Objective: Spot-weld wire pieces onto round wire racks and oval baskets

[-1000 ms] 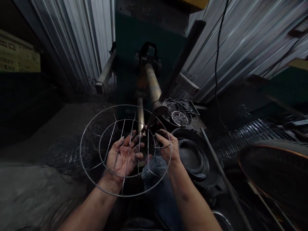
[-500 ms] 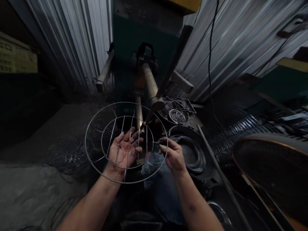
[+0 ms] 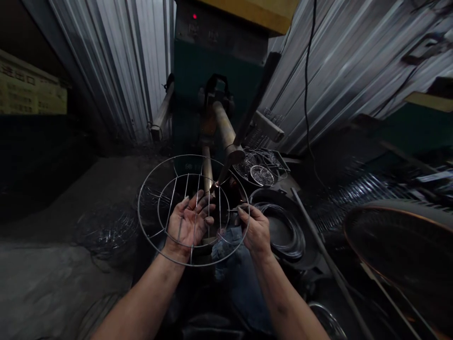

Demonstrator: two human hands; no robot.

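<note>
A round wire grille (image 3: 148,189), two rings joined by several thin spokes, is held level in front of a green welding machine (image 3: 219,52). My left hand (image 3: 189,224) lies palm up under the spokes, fingers curled up through them, carrying the grille. My right hand (image 3: 255,229) pinches a thin wire spoke (image 3: 235,208) at the grille's right side. The machine's copper electrode tip (image 3: 216,183) touches the inner ring just above my left fingers.
A dark pan with coiled wire rings (image 3: 283,231) sits right of my right hand. Behind it lies a tray of small wire parts (image 3: 262,172). A large dark round basin (image 3: 399,255) stands at far right. Loose wire heaps (image 3: 106,226) lie left. Corrugated metal walls stand behind.
The grille and both hands have shifted slightly right and toward the electrode. My right hand has drawn in closer to the grille's rim.
</note>
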